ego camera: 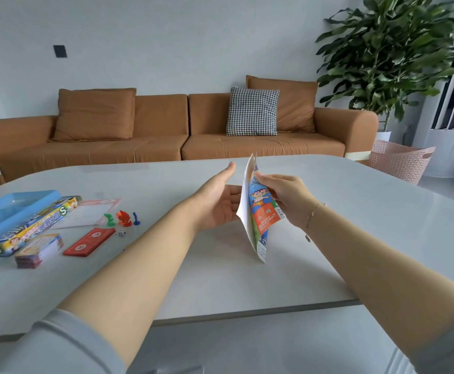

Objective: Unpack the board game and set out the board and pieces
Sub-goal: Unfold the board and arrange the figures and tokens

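Note:
My right hand (285, 197) grips a folded paper game board (259, 211), colourful inside and white outside, held upright above the middle of the white table (355, 211). My left hand (217, 198) is open, palm towards the board's white back, its fingertips hidden behind it. At the left lie the open game box (18, 220) with a blue tray, a card stack (40, 249), red paper money (89, 241), a white die (121, 233), and green (109, 220), red (124, 218) and blue (136, 219) pawns. A printed sheet (85, 211) lies behind the pawns.
An orange sofa (166, 130) with a checked cushion (252, 112) stands behind the table. A large potted plant (393, 55) and a pink basket (401, 163) are at the back right. The table's near edge runs just below my forearms.

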